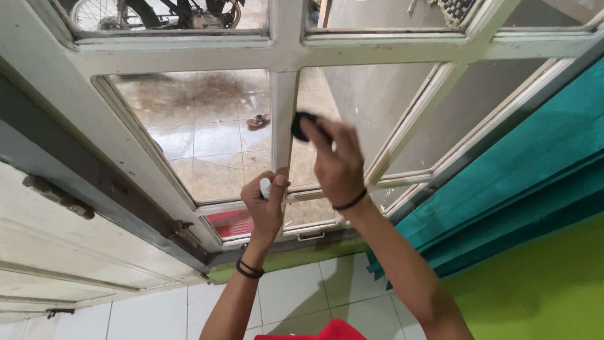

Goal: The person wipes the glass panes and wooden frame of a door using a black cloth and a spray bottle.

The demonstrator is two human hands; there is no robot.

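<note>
Pane (343,113): a window pane just right of the white centre bar (283,113), and the right hand (338,165) presses a black pad (303,126) against its lower-left corner, at about 11 o'clock from the knuckles. The fingers are stretched out flat over the pad and pinch its edge, a hold that spreads pressure across the glass rather than clamping hard.

The left hand (264,204), at about 7 o'clock from the right, is curled tight round a small white bottle (265,187), thumb up by the cap; only the top of the bottle shows. It sits close under the working hand, against the bottom rail of the frame (182,47), so it stays within easy reach of the pad.

Both wrists wear dark bands, and both arms rise from 6 o'clock, reaching up toward the window.

At 3 o'clock a teal curtain (528,176) hangs aside against a green wall (547,283). Through the glass at 12 o'clock a bicycle wheel (100,14) shows, and a sandal (258,121) lies on the tiled floor outside. Something red (229,221) shows behind the lowest pane.
</note>
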